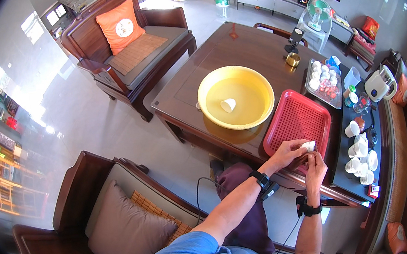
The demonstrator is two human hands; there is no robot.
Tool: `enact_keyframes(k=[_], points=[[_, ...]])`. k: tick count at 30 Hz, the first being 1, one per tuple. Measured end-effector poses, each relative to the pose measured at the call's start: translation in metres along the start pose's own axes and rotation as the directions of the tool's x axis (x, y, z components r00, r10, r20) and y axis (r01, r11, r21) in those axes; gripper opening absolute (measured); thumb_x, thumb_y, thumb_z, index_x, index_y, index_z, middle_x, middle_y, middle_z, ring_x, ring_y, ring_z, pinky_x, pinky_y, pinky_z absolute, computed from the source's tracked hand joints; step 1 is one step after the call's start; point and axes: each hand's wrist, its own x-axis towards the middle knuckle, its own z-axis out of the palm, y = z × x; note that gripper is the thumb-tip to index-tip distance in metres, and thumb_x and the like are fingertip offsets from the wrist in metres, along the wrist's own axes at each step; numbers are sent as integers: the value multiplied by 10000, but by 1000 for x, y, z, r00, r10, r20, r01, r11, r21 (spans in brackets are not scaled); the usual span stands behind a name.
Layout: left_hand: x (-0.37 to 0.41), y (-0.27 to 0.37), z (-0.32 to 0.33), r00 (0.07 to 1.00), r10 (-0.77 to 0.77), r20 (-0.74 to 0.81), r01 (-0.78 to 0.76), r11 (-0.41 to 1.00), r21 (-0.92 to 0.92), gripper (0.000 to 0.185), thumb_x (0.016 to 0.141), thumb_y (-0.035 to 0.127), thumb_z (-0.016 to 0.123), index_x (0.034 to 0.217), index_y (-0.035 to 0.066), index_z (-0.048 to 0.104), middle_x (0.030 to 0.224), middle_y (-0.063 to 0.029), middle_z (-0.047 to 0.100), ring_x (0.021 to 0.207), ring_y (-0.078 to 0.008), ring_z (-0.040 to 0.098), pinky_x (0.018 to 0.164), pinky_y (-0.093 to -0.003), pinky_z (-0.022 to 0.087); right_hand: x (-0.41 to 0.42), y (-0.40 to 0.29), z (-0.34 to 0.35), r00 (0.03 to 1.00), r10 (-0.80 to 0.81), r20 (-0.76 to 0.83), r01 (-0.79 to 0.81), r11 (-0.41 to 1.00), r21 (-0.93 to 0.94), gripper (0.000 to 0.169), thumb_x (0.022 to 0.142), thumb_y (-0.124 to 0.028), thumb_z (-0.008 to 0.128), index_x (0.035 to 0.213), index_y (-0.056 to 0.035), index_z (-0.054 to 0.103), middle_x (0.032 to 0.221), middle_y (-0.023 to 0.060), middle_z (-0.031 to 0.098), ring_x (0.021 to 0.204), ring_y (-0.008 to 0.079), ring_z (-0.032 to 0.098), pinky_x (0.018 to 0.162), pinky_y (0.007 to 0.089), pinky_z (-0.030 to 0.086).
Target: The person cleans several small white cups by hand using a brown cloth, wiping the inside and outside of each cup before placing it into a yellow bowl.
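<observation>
My left hand (287, 153) grips a small white cup (308, 146) over the near end of a red perforated plastic tray (298, 119). Close against it, my right hand (317, 170) pinches brown material, apparently a cloth (299, 161), just below the cup. The fingers hide part of both. Beyond the hands, a yellow plastic basin (207, 113) of water stands on the dark wooden table (190, 79). Another white cup (228, 105) lies tilted in that water.
Several white cups (358, 149) sit on a black tea tray (348, 170) at right, near an electric kettle (376, 84). Behind the red tray is a clear tray (327, 92) of wrapped items. A brass bowl (293, 59) and small black stand (294, 41) occupy the table's far side.
</observation>
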Motion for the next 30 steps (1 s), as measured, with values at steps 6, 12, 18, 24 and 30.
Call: enact_keyframes(k=[6, 12, 18, 24, 30], points=[[-4, -7, 1, 979, 190, -76, -169, 961, 220, 402, 980, 146, 690, 1352, 9, 620, 1200, -50, 668, 1069, -141, 647, 967, -295, 522, 1, -5, -1, 975, 196, 107, -219, 935, 279, 170, 1031, -112, 581, 1005, 27, 677, 744, -4, 629, 684, 74, 572, 601, 245, 469], [0, 1, 2, 923, -383, -27, 347, 864, -364, 444, 1093, 438, 435, 1163, 66, 666, 931, -32, 681, 787, -140, 657, 678, -284, 540, 0, -8, 3, 998, -57, 27, 56, 998, 25, 154, 998, -99, 616, 1049, 31, 681, 783, 81, 666, 751, 107, 627, 684, 287, 537], [0, -20, -15, 968, -248, -29, 234, 942, -241, 344, 1065, 252, 560, 1276, 1, 666, 1081, -25, 682, 931, -105, 638, 792, -249, 542, 2, -11, 3, 993, 60, 103, -69, 993, 94, 176, 975, -99, 638, 1082, 20, 713, 763, 114, 681, 639, 131, 628, 585, 290, 503], [-2, 0, -3, 991, -135, 7, 133, 964, -230, 393, 1018, 122, 638, 1397, 32, 585, 1016, -32, 697, 791, -88, 638, 648, -230, 535, 5, -17, -5, 963, 211, 170, -250, 934, 257, 155, 1001, -82, 598, 1061, 9, 709, 737, 58, 670, 624, 101, 608, 564, 270, 476], [-1, -21, -16, 957, -278, 82, 290, 909, -301, 393, 1080, 273, 548, 1405, 53, 556, 1016, -20, 684, 775, -98, 637, 630, -262, 535, 2, -6, 4, 994, -12, 105, -1, 993, 122, 123, 996, -76, 613, 996, 4, 706, 739, 52, 664, 630, 96, 606, 571, 267, 480]])
